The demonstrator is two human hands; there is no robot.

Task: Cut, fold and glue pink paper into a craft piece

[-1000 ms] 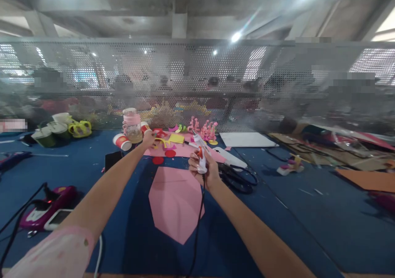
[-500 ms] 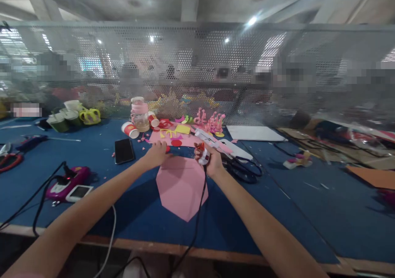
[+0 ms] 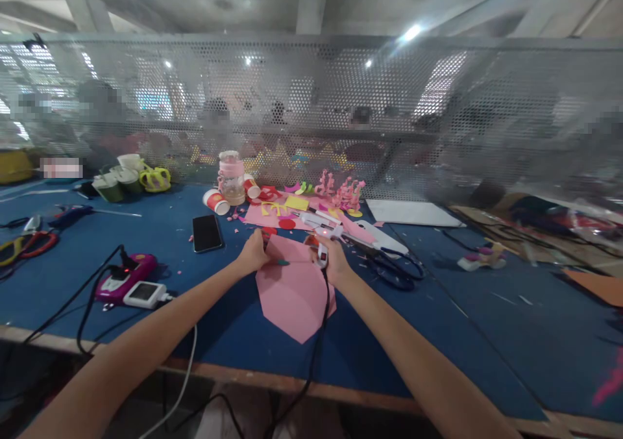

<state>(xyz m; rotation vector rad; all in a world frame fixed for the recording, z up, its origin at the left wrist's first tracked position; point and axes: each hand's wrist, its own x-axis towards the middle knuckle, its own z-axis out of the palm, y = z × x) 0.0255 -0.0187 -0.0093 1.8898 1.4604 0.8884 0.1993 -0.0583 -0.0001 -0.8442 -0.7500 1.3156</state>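
Note:
A pink sheet of paper (image 3: 296, 302), cut to a point at the near end and creased across its upper part, lies on the blue tabletop in front of me. My left hand (image 3: 253, 252) grips its upper left edge with curled fingers; the fingertips are partly hidden. A small teal mark or strip (image 3: 282, 263) shows by the crease. In my right hand (image 3: 333, 260) is a white hot glue gun (image 3: 323, 254) with an orange trigger, held over the paper's upper right side. Its black cord (image 3: 318, 335) runs down across the sheet.
Behind the hands lie coloured paper scraps (image 3: 296, 203), paper cups (image 3: 216, 201), a jar (image 3: 231, 179) and pink coral-like figures (image 3: 348, 194). A phone (image 3: 207, 233) and a purple power strip (image 3: 131, 276) are leftward. Dark-handled scissors (image 3: 402, 273) lie right. A perforated screen (image 3: 311, 88) stands behind.
My left hand has drawn slightly nearer on the paper's upper left edge. The glue gun has turned, its white body now angled over the paper's upper right. The view has shifted left.

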